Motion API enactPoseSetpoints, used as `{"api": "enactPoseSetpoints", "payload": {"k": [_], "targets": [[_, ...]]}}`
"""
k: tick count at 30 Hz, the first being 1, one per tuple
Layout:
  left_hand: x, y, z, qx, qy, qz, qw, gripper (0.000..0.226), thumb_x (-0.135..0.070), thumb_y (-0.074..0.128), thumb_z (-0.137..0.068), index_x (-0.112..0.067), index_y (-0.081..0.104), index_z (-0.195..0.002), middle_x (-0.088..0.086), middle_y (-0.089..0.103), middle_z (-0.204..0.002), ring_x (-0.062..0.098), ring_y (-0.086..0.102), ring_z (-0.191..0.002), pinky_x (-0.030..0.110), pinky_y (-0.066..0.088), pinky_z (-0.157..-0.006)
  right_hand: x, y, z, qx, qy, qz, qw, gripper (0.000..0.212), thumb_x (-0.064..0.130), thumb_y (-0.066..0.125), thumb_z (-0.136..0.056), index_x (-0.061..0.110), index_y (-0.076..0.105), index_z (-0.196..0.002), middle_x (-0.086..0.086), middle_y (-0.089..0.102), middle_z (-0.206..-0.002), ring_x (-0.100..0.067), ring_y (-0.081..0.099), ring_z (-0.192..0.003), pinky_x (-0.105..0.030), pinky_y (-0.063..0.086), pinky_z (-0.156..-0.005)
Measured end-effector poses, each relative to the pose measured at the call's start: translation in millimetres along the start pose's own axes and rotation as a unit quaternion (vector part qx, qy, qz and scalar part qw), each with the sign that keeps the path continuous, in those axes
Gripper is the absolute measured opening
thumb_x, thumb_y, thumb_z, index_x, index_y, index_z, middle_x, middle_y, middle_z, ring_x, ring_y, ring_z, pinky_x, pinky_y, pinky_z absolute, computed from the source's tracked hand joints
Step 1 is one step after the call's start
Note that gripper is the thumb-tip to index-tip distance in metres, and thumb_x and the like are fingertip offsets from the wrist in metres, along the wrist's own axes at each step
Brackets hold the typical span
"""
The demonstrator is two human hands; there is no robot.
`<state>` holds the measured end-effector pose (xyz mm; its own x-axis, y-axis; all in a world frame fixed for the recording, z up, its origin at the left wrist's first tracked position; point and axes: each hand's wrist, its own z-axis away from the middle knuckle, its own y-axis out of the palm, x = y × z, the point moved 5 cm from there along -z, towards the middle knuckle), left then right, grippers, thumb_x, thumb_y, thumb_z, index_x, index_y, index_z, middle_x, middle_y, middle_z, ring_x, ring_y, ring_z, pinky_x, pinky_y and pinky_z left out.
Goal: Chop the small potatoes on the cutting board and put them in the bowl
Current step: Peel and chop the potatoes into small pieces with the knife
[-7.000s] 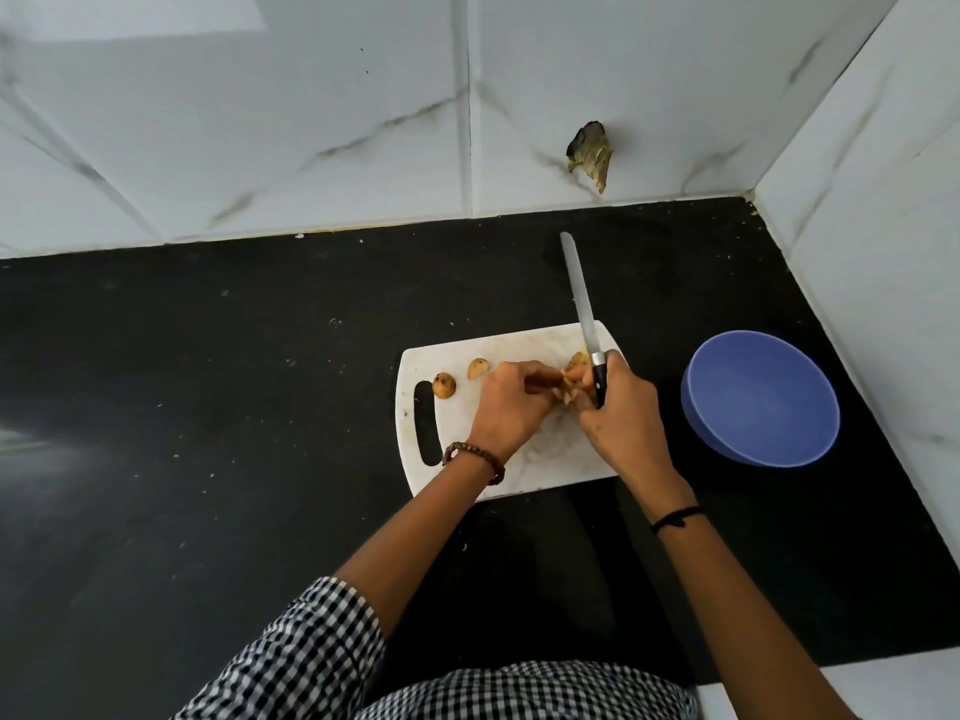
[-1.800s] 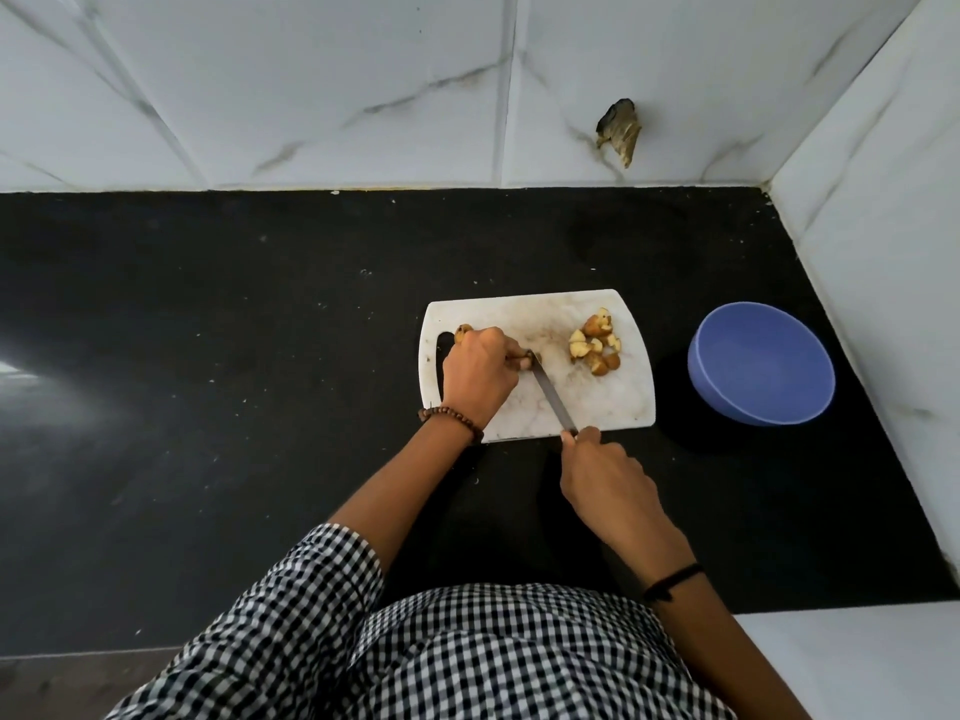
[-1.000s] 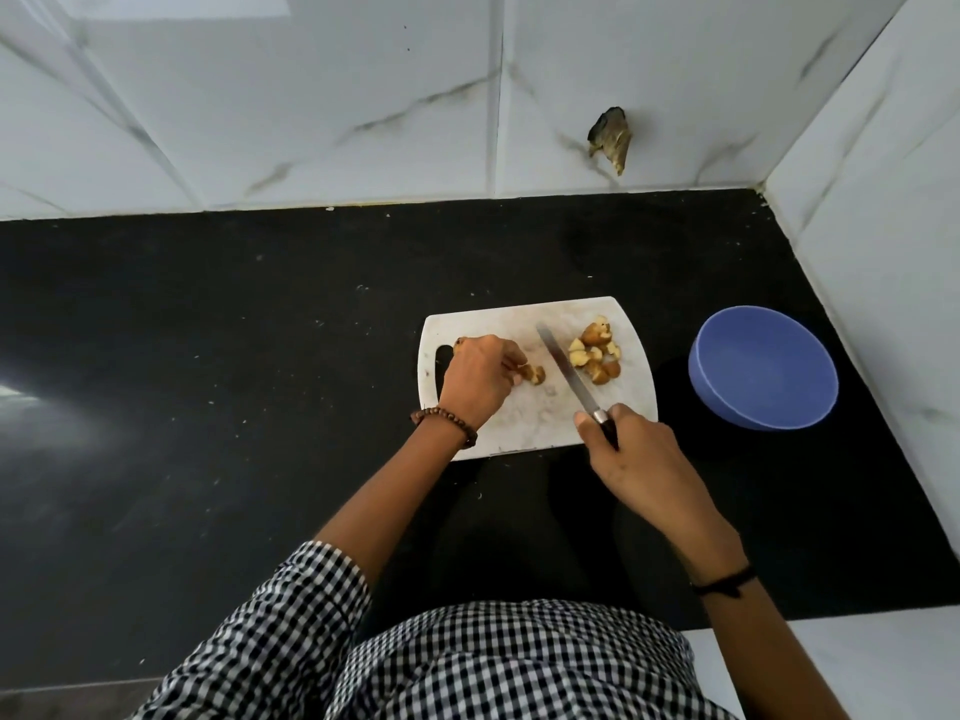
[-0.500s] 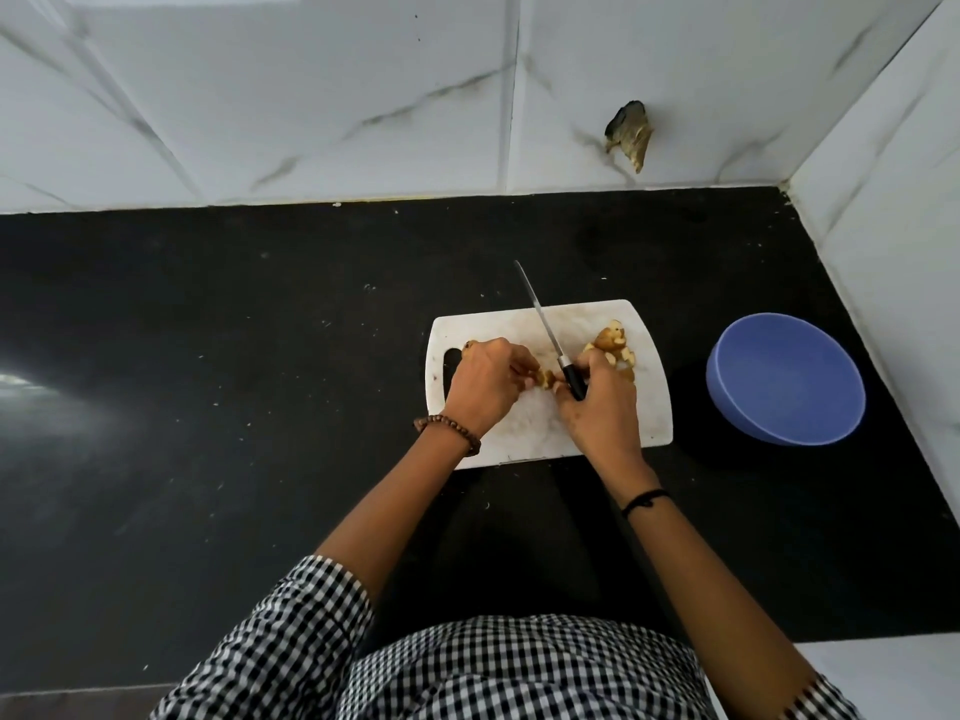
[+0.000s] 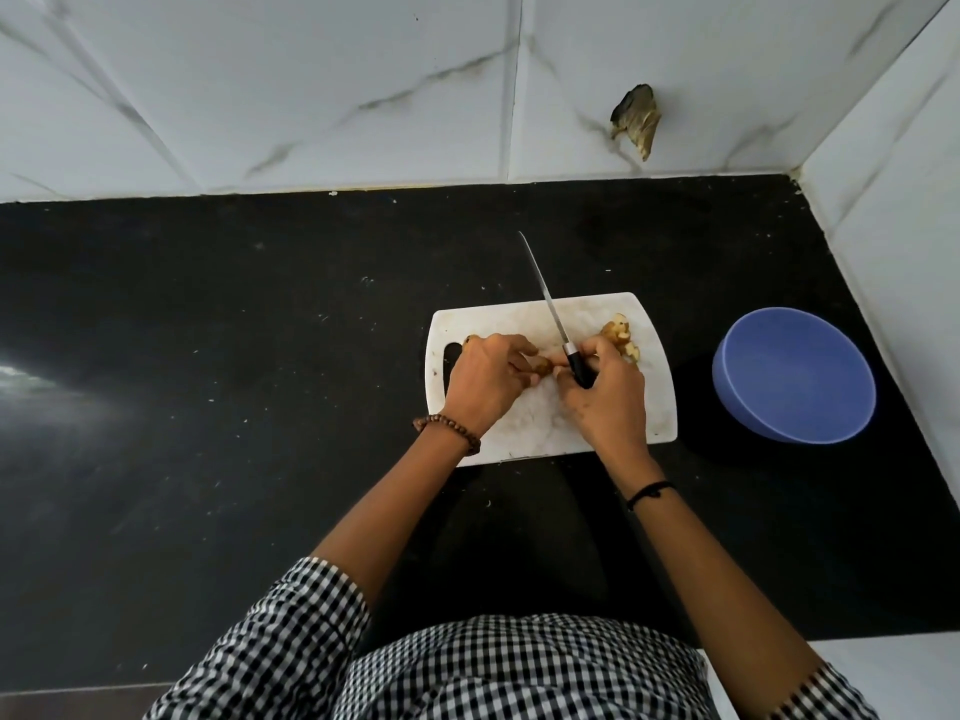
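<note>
Our right hand [image 5: 605, 392] grips the black handle of a knife [image 5: 550, 309], blade pointing away over the white cutting board [image 5: 660, 402], while our left hand [image 5: 488, 381] pinches a small potato [image 5: 542, 365] against the board beside it. Chopped potato pieces [image 5: 618, 335] lie piled at the board's far right corner, partly hidden behind the right hand, and the blue bowl [image 5: 794, 375] sits apart on the black counter [image 5: 208, 356].
</note>
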<state>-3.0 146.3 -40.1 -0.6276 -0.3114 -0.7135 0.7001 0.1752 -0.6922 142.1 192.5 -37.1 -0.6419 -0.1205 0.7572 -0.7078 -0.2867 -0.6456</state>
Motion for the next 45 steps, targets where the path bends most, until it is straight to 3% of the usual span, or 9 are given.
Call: {"api": "enactPoseSetpoints", "payload": {"k": [4,7,13,16,20,23,28,34,45], "targets": [[-2,-1,1,0.005,0.008,0.006,1.000,0.030,-0.016,0.081,-0.074,-0.018,0.072,-0.103,-0.003,0.073,-0.076,0.016,0.066,-0.075,0.038,0.053,-0.086,3,-3,2,0.003,-0.006,-0.013,1.000,0.022,0.020,0.074,-0.087,0.017,0.059,-0.104,0.005,0.066,-0.098,-0.012,0.063,-0.097,-0.017,0.047,-0.077],[-3,-3,0,0.022,0.014,0.017,0.999,0.033,-0.016,0.080,-0.075,-0.016,0.071,-0.107,-0.002,0.073,-0.080,0.012,0.066,-0.074,0.035,0.051,-0.090,1,-4,4,-0.005,0.000,-0.020,1.000,0.026,0.028,0.076,-0.085,0.020,0.057,-0.102,0.008,0.062,-0.098,-0.014,0.060,-0.098,-0.021,0.047,-0.079],[-1,-8,-4,0.052,0.010,0.031,0.998,0.027,-0.011,0.072,-0.084,-0.013,0.071,-0.110,0.002,0.073,-0.097,0.002,0.061,-0.079,-0.002,0.042,-0.071,2,-1,8,-0.016,0.021,-0.033,0.999,0.034,0.029,0.081,-0.081,0.022,0.056,-0.103,0.010,0.058,-0.099,-0.005,0.054,-0.093,-0.003,0.036,-0.067],[-2,-5,-3,0.021,0.004,0.027,0.999,0.024,-0.014,0.075,-0.081,-0.015,0.074,-0.105,0.000,0.074,-0.095,0.005,0.064,-0.080,0.003,0.046,-0.076,4,-1,4,-0.013,0.014,-0.031,0.999,0.031,0.027,0.080,-0.081,0.020,0.058,-0.102,0.009,0.061,-0.098,-0.007,0.059,-0.094,-0.007,0.041,-0.073],[3,5,1,-0.035,-0.017,-0.011,0.999,0.023,-0.025,0.076,-0.081,-0.025,0.074,-0.103,-0.007,0.073,-0.089,0.020,0.063,-0.091,0.031,0.054,-0.083,3,-2,-4,0.015,0.002,-0.023,1.000,0.028,0.023,0.079,-0.083,0.020,0.059,-0.103,0.007,0.067,-0.099,-0.010,0.064,-0.097,-0.029,0.054,-0.086],[1,4,3,-0.052,-0.016,0.002,0.999,0.022,-0.028,0.075,-0.081,-0.024,0.074,-0.103,-0.008,0.074,-0.088,0.015,0.062,-0.090,0.030,0.050,-0.088,-1,-4,-4,0.008,-0.003,-0.016,1.000,0.024,0.029,0.075,-0.085,0.023,0.059,-0.102,0.007,0.067,-0.098,-0.015,0.063,-0.099,-0.035,0.055,-0.087],[-2,-3,5,-0.038,-0.017,0.066,0.997,0.033,-0.025,0.077,-0.079,-0.017,0.071,-0.111,-0.005,0.073,-0.089,-0.002,0.062,-0.074,0.032,0.049,-0.096,-2,-14,18,0.002,0.036,-0.046,0.998,0.028,0.044,0.064,-0.092,0.019,0.058,-0.104,0.006,0.063,-0.090,-0.009,0.062,-0.084,-0.018,0.048,-0.069],[-7,-5,4,-0.041,-0.015,0.076,0.996,0.020,-0.025,0.077,-0.079,-0.017,0.077,-0.097,-0.006,0.075,-0.088,0.001,0.066,-0.076,0.031,0.053,-0.090,-5,-11,42,0.060,0.072,-0.045,0.995,0.041,0.056,0.040,-0.099,0.020,0.059,-0.099,0.001,0.064,-0.079,-0.011,0.062,-0.074,-0.025,0.047,-0.062],[-15,-9,7,-0.038,-0.036,0.062,0.997,0.016,-0.015,0.075,-0.082,-0.009,0.076,-0.097,0.003,0.075,-0.091,0.009,0.067,-0.084,0.026,0.051,-0.092,-1,-2,54,0.097,0.065,0.034,0.993,0.043,0.051,0.033,-0.103,0.014,0.055,-0.102,-0.002,0.062,-0.080,-0.014,0.060,-0.069,-0.023,0.042,-0.054]]}}
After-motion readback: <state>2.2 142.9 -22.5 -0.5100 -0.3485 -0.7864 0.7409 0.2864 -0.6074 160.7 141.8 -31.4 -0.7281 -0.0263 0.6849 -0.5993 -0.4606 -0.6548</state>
